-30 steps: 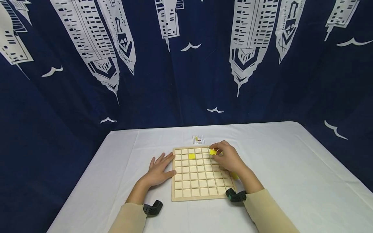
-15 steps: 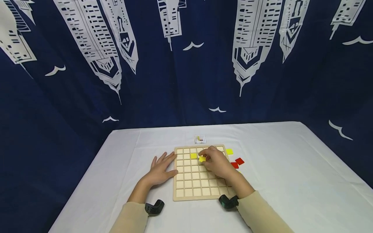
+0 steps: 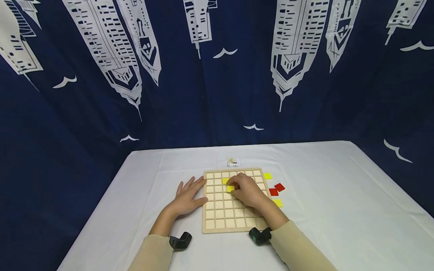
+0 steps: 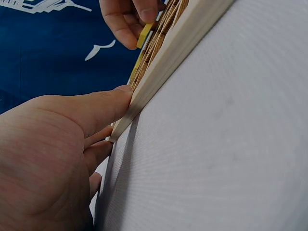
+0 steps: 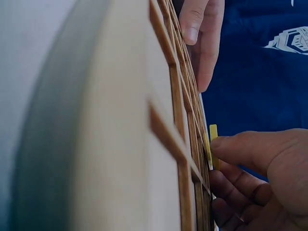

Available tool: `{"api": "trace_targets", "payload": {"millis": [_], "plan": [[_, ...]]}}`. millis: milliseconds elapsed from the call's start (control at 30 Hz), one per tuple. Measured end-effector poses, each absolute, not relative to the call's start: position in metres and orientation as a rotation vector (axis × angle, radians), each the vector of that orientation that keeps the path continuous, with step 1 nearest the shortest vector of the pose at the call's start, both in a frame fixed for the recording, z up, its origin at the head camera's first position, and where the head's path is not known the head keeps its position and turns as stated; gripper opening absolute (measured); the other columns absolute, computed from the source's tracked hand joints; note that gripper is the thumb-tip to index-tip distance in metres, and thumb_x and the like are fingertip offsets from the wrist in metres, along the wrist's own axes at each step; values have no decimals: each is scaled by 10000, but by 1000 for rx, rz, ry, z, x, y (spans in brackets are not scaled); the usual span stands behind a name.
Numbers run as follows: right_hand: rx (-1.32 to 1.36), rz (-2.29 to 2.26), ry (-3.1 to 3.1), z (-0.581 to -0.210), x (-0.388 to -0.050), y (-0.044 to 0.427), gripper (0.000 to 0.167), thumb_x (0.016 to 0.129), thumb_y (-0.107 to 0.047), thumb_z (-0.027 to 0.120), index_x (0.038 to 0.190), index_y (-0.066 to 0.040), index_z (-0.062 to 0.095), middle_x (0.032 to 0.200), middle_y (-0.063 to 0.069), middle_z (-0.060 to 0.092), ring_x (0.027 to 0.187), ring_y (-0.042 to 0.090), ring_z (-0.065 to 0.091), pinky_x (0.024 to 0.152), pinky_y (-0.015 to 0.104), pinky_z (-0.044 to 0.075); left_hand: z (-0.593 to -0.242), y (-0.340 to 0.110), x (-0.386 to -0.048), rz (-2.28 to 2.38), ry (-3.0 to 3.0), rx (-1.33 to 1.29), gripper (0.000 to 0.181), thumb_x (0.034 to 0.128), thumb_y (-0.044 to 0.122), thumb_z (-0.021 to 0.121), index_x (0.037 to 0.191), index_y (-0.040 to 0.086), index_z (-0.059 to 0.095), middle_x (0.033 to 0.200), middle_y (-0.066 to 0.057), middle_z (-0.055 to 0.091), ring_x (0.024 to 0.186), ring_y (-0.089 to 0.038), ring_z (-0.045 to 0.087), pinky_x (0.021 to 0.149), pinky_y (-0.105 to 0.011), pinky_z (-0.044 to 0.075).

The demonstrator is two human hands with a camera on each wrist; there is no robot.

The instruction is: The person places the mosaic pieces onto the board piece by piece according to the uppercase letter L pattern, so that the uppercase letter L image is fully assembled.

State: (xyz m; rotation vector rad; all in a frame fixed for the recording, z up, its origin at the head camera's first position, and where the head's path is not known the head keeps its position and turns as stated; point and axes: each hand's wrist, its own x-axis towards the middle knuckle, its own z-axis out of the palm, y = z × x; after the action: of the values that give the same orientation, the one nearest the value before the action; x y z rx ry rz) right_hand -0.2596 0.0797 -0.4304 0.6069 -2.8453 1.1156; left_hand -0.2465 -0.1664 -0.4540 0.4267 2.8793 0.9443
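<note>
A wooden grid board point(image 3: 220, 230) lies flat on the white table. My right hand point(image 3: 249, 192) pinches a yellow square tile point(image 3: 230, 189) between thumb and fingers, just over the upper middle squares. In the left wrist view that tile point(image 4: 144, 35) looks tilted, close above the grid; the right wrist view shows the thumb against the tile point(image 5: 214, 132). Another yellow tile point(image 3: 225, 181) sits in a square just behind it, partly beside the fingertips. My left hand point(image 3: 184, 201) has its fingers spread, index fingertip and thumb touching the board's left edge.
Right of the board lie two red tiles point(image 3: 273, 192), overlapping or touching, and two yellow tiles point(image 3: 268, 176). Behind the board is a small printed grid card point(image 3: 233, 162). A dark blue curtain point(image 3: 203, 113) hangs behind the table.
My right hand has carried the yellow tile left and nearer to me, from the board's upper right to beside the other yellow tile. The left hand stays at the edge.
</note>
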Motion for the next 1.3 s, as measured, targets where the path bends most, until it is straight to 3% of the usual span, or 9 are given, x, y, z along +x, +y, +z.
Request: {"api": "trace_targets", "payload": {"millis": [633, 1300], "plan": [[582, 1188, -2723, -441, -262, 75, 219, 808, 60, 703, 977, -68, 757, 937, 39, 640, 833, 123, 576, 745, 241, 505, -455, -165, -246, 935, 2883, 436, 693, 938, 310, 655, 1552, 148, 377, 1655, -44, 296, 1571, -342, 105, 1235, -622, -86], [627, 1231, -2697, -441, -258, 75, 178, 863, 44, 690, 962, -79, 771, 1005, 15, 673, 931, 129, 634, 835, 301, 567, -456, -167, -247, 950, 2872, 425, 692, 938, 308, 655, 1551, 150, 378, 1656, -39, 295, 1573, -333, 99, 1238, -610, -90]]}}
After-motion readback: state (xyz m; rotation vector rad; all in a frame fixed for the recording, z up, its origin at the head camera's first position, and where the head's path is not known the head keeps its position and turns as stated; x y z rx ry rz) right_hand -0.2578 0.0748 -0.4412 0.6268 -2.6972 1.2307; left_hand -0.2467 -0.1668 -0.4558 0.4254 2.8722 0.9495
